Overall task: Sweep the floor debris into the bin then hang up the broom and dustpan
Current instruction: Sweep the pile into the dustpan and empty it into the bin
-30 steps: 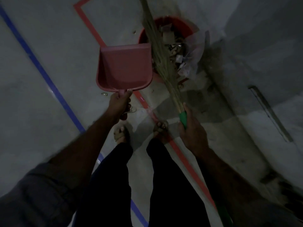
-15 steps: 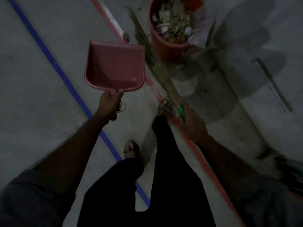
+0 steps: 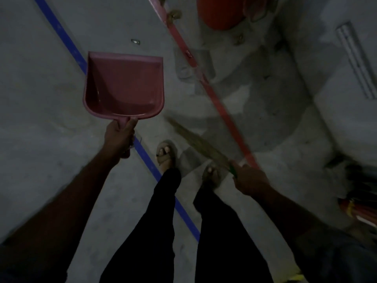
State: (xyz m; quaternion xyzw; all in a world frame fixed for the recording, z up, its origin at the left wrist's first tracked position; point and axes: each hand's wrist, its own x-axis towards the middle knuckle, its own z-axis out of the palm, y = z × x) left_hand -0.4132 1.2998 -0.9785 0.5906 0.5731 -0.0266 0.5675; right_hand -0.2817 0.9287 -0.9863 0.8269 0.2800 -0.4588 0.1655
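My left hand (image 3: 118,135) grips the handle of a pink dustpan (image 3: 124,84), held out level above the floor with its pan empty. My right hand (image 3: 250,179) grips the green handle of a grass broom (image 3: 201,140), whose bristles slant up and left, low over the floor. The red bin (image 3: 221,12) stands at the top edge, only its lower wall in view. A few scraps of debris (image 3: 174,14) lie by the red floor line near the bin, and a small pale piece (image 3: 135,41) lies beyond the dustpan.
A blue floor line (image 3: 67,43) and a red floor line (image 3: 220,103) cross the grey concrete floor diagonally. A wall (image 3: 336,78) rises on the right with a pale strip (image 3: 356,60) on it. Red and yellow items (image 3: 359,209) lie at the right edge. My sandalled feet stand between the lines.
The bin has slid up and out to the top edge as I moved back from it. The broom has swung down from upright to a low slant. The dustpan stays held out.
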